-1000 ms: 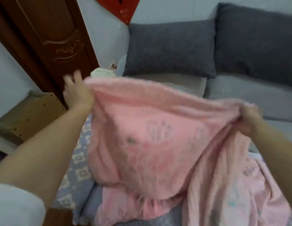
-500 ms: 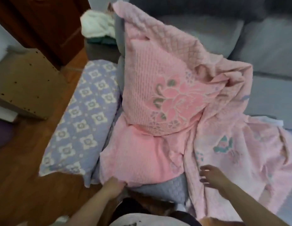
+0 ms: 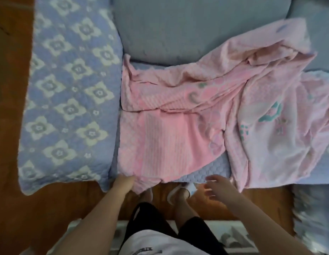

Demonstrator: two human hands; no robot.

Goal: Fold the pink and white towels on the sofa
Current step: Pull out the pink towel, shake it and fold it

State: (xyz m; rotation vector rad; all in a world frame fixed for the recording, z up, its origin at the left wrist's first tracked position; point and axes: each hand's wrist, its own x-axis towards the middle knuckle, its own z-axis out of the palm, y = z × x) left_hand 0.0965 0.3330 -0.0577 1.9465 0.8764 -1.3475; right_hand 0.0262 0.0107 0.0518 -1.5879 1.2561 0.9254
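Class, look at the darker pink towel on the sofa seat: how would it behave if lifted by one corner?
The pink towel already lies creased and bunched, so it would probably hang limp. Its textured weave suggests little slipping. The left hand at its near corner should lift it easily.

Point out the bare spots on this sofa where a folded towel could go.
Bare: the grey seat cushion behind the pink towel, and a quilted cover strip at the front edge between both towels. Crowded: the paler towel covers the right side; the floral pillow fills the left.
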